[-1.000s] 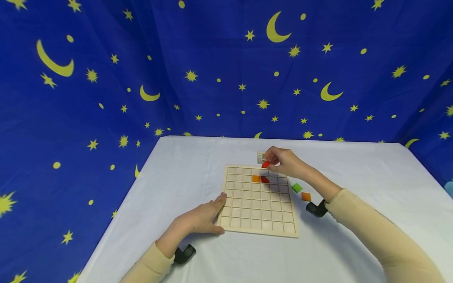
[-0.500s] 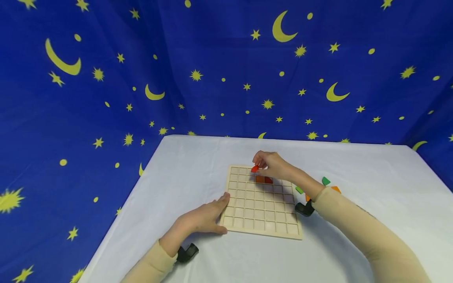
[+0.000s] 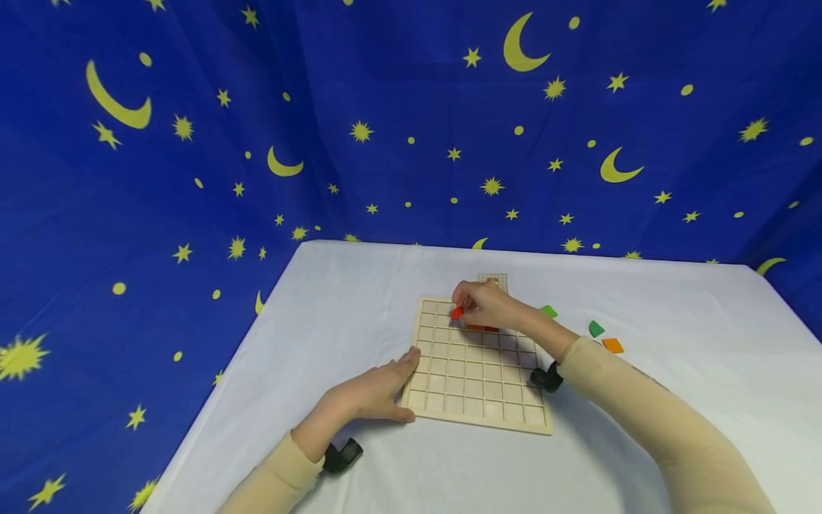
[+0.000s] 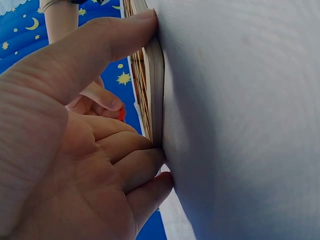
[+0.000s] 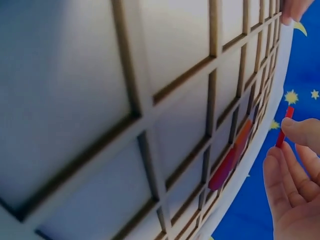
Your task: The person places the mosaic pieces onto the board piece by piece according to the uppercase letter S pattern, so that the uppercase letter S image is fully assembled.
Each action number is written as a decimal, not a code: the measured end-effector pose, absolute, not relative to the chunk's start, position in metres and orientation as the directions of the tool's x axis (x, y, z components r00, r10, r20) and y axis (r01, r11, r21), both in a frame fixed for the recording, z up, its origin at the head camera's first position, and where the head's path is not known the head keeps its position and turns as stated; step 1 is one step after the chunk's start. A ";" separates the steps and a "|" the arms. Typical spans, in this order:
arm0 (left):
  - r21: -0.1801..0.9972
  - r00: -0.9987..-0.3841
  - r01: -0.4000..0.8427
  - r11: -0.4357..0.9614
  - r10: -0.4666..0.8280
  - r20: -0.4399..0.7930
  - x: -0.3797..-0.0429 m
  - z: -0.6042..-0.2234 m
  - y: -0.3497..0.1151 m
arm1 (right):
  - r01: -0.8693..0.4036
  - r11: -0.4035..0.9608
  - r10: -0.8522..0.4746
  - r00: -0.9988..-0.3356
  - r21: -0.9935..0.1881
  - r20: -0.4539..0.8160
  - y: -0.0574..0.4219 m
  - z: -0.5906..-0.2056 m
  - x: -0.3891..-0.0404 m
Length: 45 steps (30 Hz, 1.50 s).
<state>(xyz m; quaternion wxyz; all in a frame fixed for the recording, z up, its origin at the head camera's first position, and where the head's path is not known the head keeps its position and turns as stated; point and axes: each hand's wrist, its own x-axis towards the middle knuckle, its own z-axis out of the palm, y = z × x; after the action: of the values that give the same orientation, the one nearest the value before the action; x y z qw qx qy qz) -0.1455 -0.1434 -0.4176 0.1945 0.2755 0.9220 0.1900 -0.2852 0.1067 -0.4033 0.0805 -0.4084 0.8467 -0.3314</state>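
Observation:
My right hand [image 3: 489, 305] pinches a small red tile [image 3: 457, 313] between thumb and fingers, over the upper part of a wooden grid board [image 3: 475, 385]. The right wrist view shows this tile [image 5: 285, 127] edge-on and apart from the board. Two tiles sit side by side in the grid, an orange tile [image 5: 243, 136] and a dark red tile [image 5: 221, 170]. From the head they are partly covered by my right hand. My left hand [image 3: 375, 391] rests at the board's left edge, fingers and thumb extended; its thumb and fingertips touch the side of the board [image 4: 156, 95].
A small gridded card [image 3: 493, 278] lies behind the board, partly covered by the right hand. To the right lie a light green tile [image 3: 548, 311], a dark green tile [image 3: 596, 328] and an orange tile [image 3: 613, 345] on the white cloth [image 3: 693, 371].
The right hand has carried the red tile leftward and down, from the board's far edge to above the cells left of the orange tile. The left hand stays at the board's edge.

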 end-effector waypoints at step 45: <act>0.455 -0.776 0.425 0.783 0.574 -0.261 -0.145 -0.416 -0.143 | -0.655 0.478 -0.766 -0.637 -0.586 0.088 0.111 -0.418 -0.285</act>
<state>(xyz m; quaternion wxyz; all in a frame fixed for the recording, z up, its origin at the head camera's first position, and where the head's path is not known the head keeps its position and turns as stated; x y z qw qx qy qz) -0.1449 -0.1429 -0.4165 0.1967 0.2704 0.9234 0.1885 -0.2852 0.1109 -0.4179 0.0932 -0.4156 0.8544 -0.2975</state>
